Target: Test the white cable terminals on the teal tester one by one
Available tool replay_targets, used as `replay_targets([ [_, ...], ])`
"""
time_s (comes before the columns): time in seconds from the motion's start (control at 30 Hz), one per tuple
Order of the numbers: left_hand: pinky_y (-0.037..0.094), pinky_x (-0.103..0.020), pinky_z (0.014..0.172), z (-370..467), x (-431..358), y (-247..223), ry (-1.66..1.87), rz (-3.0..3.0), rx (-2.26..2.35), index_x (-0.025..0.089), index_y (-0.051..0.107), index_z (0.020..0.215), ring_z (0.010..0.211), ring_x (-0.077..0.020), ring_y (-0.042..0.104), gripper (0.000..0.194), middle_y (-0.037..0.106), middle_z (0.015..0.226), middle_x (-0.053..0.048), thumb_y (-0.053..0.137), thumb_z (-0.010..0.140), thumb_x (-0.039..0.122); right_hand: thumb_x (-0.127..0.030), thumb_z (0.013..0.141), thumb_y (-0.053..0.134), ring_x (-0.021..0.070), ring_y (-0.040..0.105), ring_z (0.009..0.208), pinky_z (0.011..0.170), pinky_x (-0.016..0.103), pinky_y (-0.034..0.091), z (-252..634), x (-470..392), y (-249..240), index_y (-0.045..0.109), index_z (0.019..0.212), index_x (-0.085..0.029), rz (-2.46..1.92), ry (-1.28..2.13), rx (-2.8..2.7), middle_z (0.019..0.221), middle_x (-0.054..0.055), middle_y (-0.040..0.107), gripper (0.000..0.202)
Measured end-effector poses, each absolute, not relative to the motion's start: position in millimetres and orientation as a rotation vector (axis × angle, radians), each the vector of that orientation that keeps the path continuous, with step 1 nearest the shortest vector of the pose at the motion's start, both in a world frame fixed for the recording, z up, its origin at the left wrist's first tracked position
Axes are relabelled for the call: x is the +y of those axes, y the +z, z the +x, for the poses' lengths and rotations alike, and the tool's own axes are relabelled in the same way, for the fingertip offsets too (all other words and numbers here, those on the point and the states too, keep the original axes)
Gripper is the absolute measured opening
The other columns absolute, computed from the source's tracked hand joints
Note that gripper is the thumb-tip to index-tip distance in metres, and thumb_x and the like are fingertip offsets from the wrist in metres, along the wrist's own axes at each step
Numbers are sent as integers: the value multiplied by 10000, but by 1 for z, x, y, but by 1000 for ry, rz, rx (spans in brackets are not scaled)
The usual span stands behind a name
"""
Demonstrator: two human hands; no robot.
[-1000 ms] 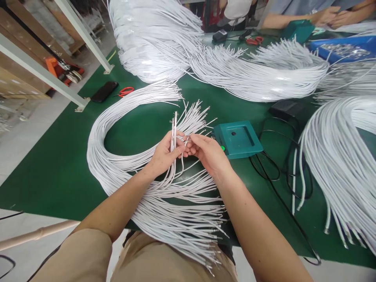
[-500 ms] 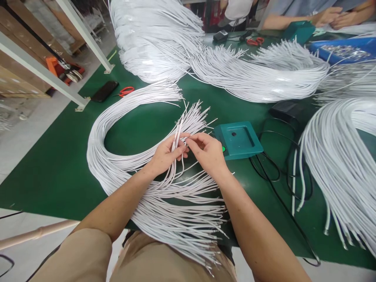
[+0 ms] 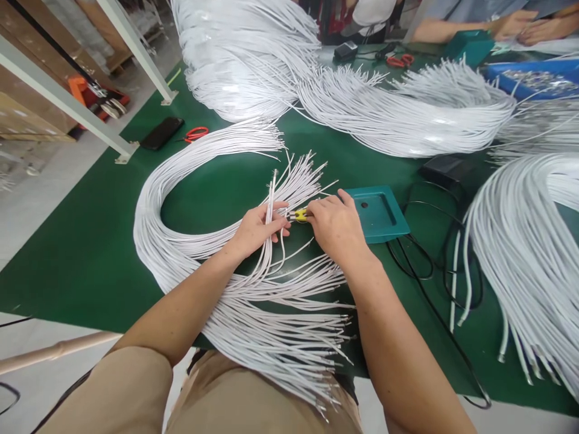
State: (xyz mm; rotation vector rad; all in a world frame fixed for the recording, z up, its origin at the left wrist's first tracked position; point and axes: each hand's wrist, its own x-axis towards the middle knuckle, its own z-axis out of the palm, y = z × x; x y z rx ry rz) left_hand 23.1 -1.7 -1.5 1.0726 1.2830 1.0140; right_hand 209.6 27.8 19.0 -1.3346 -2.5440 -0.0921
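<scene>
A few white wires (image 3: 270, 198) stand up through my left hand (image 3: 260, 229), whose fingers are closed round them. My right hand (image 3: 335, 226) grips yellow-handled pliers (image 3: 299, 214), with the metal jaws pointing left at my left fingertips. Whether the jaws touch a wire end is too small to make out. Around both hands lies a large curved bundle of white wires (image 3: 154, 211), with loose ends spread to the right and toward my lap. Just right of my right hand sits a teal box with a shallow recess (image 3: 380, 211).
On the green table (image 3: 67, 265) are a black phone (image 3: 161, 132) and red-handled scissors (image 3: 196, 134). More wire bundles (image 3: 407, 120) lie behind and at right (image 3: 520, 241). Black cables (image 3: 420, 289) trail beside the teal box. Across the table are a blue tray (image 3: 493, 71) and a co-worker's hands (image 3: 543, 27).
Yellow-handled pliers are now in my right hand, which was pinching at the wires bare-fingered before. That hand has shifted slightly right. My left hand stays on the wires.
</scene>
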Motion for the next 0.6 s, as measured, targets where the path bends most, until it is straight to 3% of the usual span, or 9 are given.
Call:
replay_targets([
  [0.13, 486, -185, 470, 25, -1, -3, 966, 1143, 1345, 102, 578, 1187, 667, -161, 701, 466, 699, 771, -53, 675, 747, 223, -67, 802, 500, 233, 549, 874, 1027, 411, 276, 210, 30, 18, 636, 861, -159, -1308, -72, -2557, 814, 74, 691, 174],
  [0.33, 509, -185, 484, 30, 0, -1, 912, 1209, 1418, 82, 582, 1182, 683, -170, 713, 482, 709, 774, -55, 685, 731, 217, -57, 806, 456, 240, 513, 827, 1025, 410, 295, 211, 35, 13, 655, 780, -164, -1273, -168, -2489, 636, 63, 621, 227],
  [0.5, 511, -189, 481, 31, 2, -4, 871, 1249, 1474, 89, 637, 1057, 648, -162, 707, 382, 711, 778, -57, 704, 710, 234, -78, 812, 463, 234, 508, 804, 994, 406, 334, 210, 34, 14, 661, 779, -160, -1294, -188, -2498, 627, 71, 607, 217],
  [0.6, 517, -194, 492, 31, 3, -4, 845, 1269, 1480, 91, 639, 1059, 642, -156, 703, 378, 718, 809, -62, 697, 714, 235, -128, 844, 470, 239, 537, 864, 1060, 469, 273, 211, 30, 18, 664, 827, -168, -1330, -170, -2498, 681, 71, 642, 199],
])
